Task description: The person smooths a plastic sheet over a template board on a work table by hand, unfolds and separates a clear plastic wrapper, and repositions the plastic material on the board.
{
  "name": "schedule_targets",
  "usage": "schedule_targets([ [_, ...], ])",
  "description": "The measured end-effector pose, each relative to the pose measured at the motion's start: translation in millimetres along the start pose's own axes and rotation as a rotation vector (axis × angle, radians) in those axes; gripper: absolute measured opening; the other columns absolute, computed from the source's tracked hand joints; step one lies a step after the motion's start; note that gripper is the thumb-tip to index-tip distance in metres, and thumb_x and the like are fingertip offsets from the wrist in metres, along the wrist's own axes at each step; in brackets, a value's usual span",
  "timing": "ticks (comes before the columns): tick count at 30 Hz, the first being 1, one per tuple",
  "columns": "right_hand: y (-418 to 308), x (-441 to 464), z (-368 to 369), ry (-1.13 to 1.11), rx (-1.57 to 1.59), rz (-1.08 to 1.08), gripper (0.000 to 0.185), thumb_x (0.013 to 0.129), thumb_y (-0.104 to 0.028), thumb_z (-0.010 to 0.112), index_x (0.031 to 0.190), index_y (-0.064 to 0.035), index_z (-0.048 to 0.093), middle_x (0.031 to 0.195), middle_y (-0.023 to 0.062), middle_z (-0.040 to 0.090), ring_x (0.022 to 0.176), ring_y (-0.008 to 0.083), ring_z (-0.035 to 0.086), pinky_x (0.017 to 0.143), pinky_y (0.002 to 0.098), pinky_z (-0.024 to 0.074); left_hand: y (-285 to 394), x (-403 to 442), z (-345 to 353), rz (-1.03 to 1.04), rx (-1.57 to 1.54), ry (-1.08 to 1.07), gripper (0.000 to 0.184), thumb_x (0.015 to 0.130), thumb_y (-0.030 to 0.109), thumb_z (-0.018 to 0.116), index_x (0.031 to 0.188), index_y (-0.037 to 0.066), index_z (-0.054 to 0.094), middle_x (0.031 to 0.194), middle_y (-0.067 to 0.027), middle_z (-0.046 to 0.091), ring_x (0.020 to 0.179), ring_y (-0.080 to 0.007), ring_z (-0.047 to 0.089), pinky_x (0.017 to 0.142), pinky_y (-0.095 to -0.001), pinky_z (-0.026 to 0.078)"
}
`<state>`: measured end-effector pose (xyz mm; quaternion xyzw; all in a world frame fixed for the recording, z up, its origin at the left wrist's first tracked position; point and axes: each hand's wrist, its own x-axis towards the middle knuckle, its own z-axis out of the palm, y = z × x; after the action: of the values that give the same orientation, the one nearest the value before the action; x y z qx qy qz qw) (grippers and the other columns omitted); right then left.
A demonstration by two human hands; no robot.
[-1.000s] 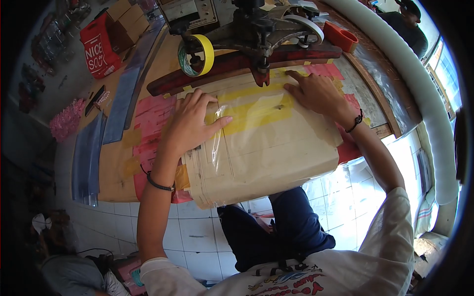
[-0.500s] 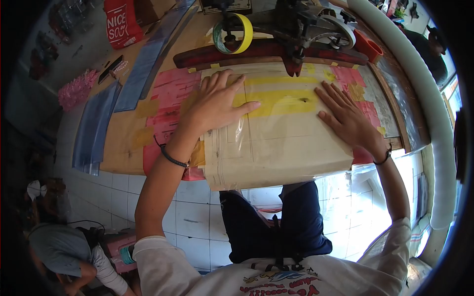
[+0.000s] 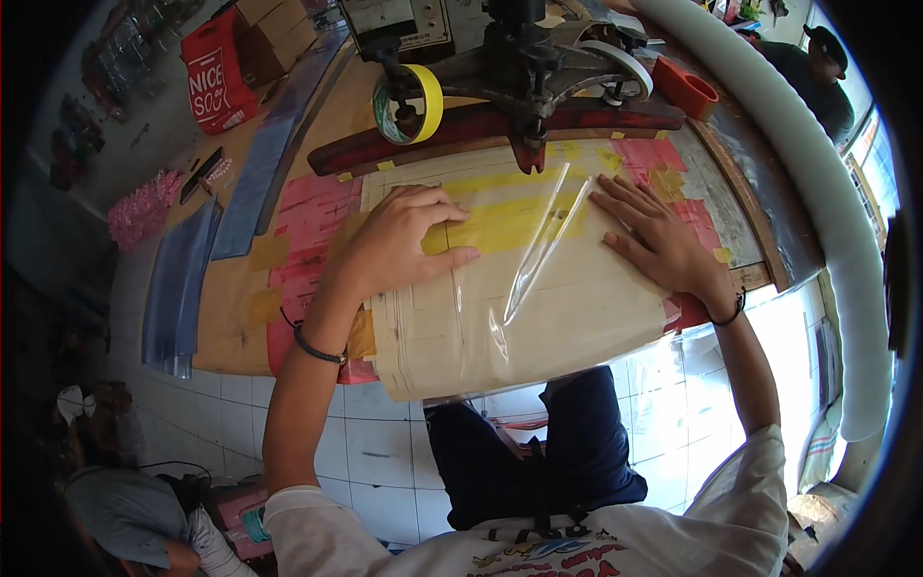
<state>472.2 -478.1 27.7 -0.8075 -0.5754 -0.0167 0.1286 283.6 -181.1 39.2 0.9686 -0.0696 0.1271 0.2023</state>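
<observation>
A clear plastic sheet lies over a beige board marked with pencil lines and yellow tape. Shiny creases stand up in the plastic between my hands. My left hand rests on the sheet's left part, its thumb stretched out and its fingers slightly bent. On the right side, my right hand lies flat with the fingers spread, pressing on the plastic. Neither hand grips anything. Beyond the fingertips stands a machine head with a long dark red bar and a notched metal tip.
Yellow tape roll and white tape roll hang on the machine. Blue-tinted plastic strips, a red bag and pink shredded material are at left. An orange holder and long white roll stand right. Other people are nearby.
Raised creases have formed in the plastic between my hands. My left hand's fingers are more bent, and the view has shifted, showing more of the machine.
</observation>
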Motion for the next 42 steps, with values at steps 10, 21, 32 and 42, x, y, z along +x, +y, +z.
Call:
schedule_targets([
  [10,-1,-4,-1,0.06,0.093,0.089,0.047,0.092,-0.029,0.059,0.134,-0.0068,0.053,0.146,0.0152,0.043,0.138,0.0348,0.035,0.116,0.0484,0.0264,7,3,2,0.065,-0.045,-0.022,0.043,0.066,0.028,0.083,0.1,0.005,0.071,0.09,-0.0074,0.06,0.091,-0.0262,0.057,0.087,-0.036,0.045],
  [21,2,1,-2,0.065,0.132,0.104,0.043,0.088,-0.024,0.064,0.128,-0.0085,0.058,0.143,0.0135,0.047,0.136,0.0341,0.038,0.114,0.0474,0.0301,8,5,1,0.086,0.022,0.006,0.04,0.065,0.033,0.084,0.09,0.005,0.07,0.087,-0.0076,0.057,0.088,-0.0268,0.056,0.086,-0.038,0.043],
  [32,6,19,-5,-0.035,-0.045,0.187,0.047,0.1,-0.038,0.043,0.143,-0.017,0.044,0.153,0.0118,0.034,0.144,0.0294,0.026,0.119,0.0439,0.0168,-6,-2,13,0.041,0.337,0.094,0.057,0.08,0.042,0.072,0.13,0.017,0.059,0.122,-0.0109,0.056,0.113,-0.0315,0.05,0.104,-0.0445,0.035],
  [42,-36,23,3,-0.094,-0.163,0.076,0.051,0.102,-0.043,0.036,0.145,-0.0157,0.041,0.153,0.0136,0.033,0.144,0.0309,0.024,0.12,0.0468,0.0117,-3,-4,11,-0.099,0.399,-0.033,0.062,0.09,0.056,0.052,0.142,0.022,0.047,0.152,-0.0098,0.037,0.137,-0.0351,0.036,0.118,-0.0503,0.018],
])
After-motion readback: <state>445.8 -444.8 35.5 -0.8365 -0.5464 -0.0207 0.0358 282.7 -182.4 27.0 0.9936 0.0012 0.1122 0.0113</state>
